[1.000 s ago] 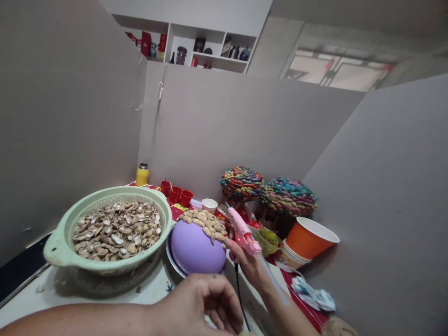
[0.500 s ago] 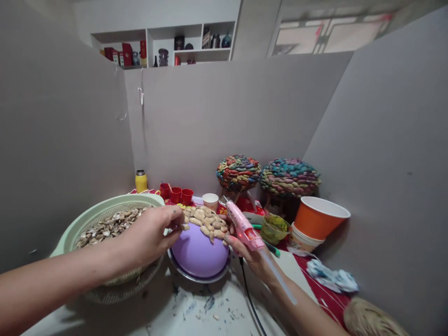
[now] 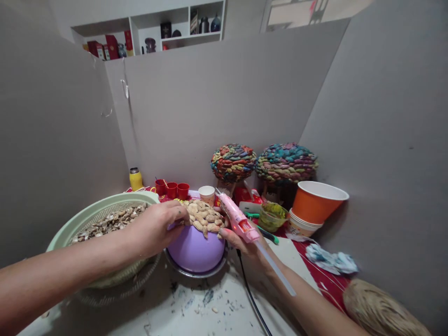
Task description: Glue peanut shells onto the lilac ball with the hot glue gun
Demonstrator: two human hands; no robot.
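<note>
A purple dome (image 3: 196,252) sits upside down in a metal bowl (image 3: 196,274), its upper part covered with peanut shells (image 3: 203,216). At the left edge of the shells, my left hand (image 3: 167,224) has its fingers pinched against the dome; whatever is between the fingertips is hidden. My right hand (image 3: 241,238) holds a pink glue gun (image 3: 238,217), nozzle up and to the left, a clear glue stick sticking out behind, and its fingers touch the right side of the dome. A green colander (image 3: 59,240) with loose shell pieces (image 3: 108,224) stands at the left.
Red cups (image 3: 171,190), a yellow bottle (image 3: 135,179) and a paper cup (image 3: 206,194) stand behind. Two colourful woven pieces (image 3: 286,162) are at the back. Right are a plastic bowl (image 3: 271,219), orange bucket (image 3: 313,205), cloth (image 3: 331,259) and twine (image 3: 378,305). A black cable (image 3: 249,289) crosses the front.
My left hand has moved in from slightly off the shells to touch the dome's left side. The whole view has shifted a little, with the background now higher and further left.
</note>
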